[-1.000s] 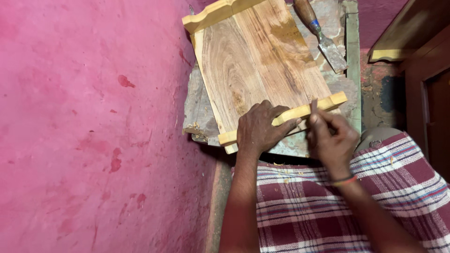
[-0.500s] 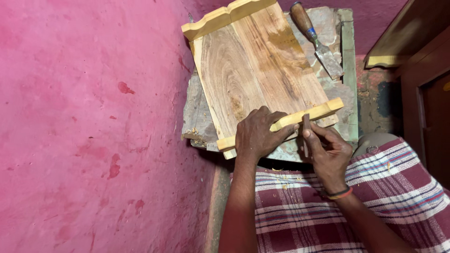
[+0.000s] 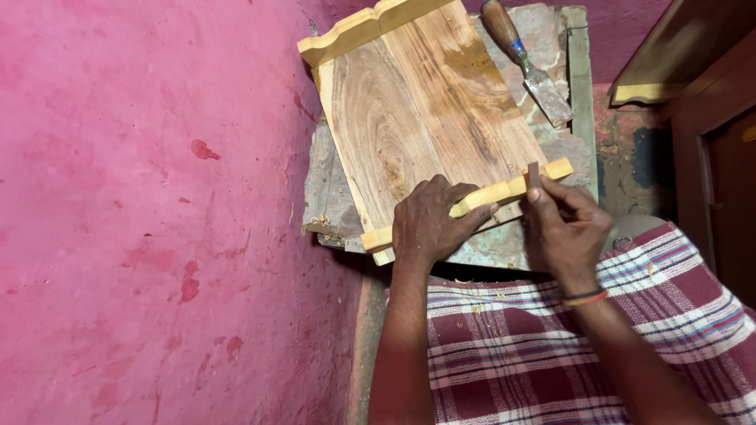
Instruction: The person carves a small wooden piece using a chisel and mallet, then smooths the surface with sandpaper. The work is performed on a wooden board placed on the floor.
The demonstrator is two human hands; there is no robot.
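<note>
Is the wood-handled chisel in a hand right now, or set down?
Set down. The chisel lies flat on the worn block beside the wooden board. Neither the left hand nor the right hand touches it.

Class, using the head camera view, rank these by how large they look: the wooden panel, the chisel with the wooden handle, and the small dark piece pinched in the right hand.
1. Wooden panel, by far the largest.
2. Chisel, lying beyond the panel.
3. Small dark piece in the right hand, the smallest, though partly hidden by the fingers.
</note>
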